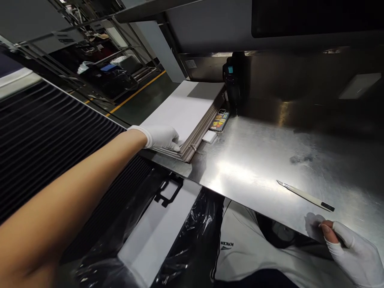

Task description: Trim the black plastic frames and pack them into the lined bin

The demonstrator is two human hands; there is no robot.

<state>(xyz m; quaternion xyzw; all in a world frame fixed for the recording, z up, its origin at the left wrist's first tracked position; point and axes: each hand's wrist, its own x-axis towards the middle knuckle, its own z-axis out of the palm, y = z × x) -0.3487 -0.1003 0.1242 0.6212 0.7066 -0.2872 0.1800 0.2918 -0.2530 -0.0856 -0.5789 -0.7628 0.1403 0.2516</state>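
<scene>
My left hand, in a white glove, is at the near corner of a thick stack of white sheets. Its fingers are curled closed at the corner of the top sheet, by the stack's edge. At the lower right is my right hand, in a white glove that leaves the thumb and forefinger tips bare. Those two fingertips are pressed together above the metal table's front edge; whatever may be between them is too small to make out. A pale-handled craft knife lies on the table just beyond it.
Beside the stack lie a phone in a patterned case and a small white block. A black object stands behind them. Below the table edge hangs a black plastic bag with white pieces and a black frame. A ribbed black conveyor runs left.
</scene>
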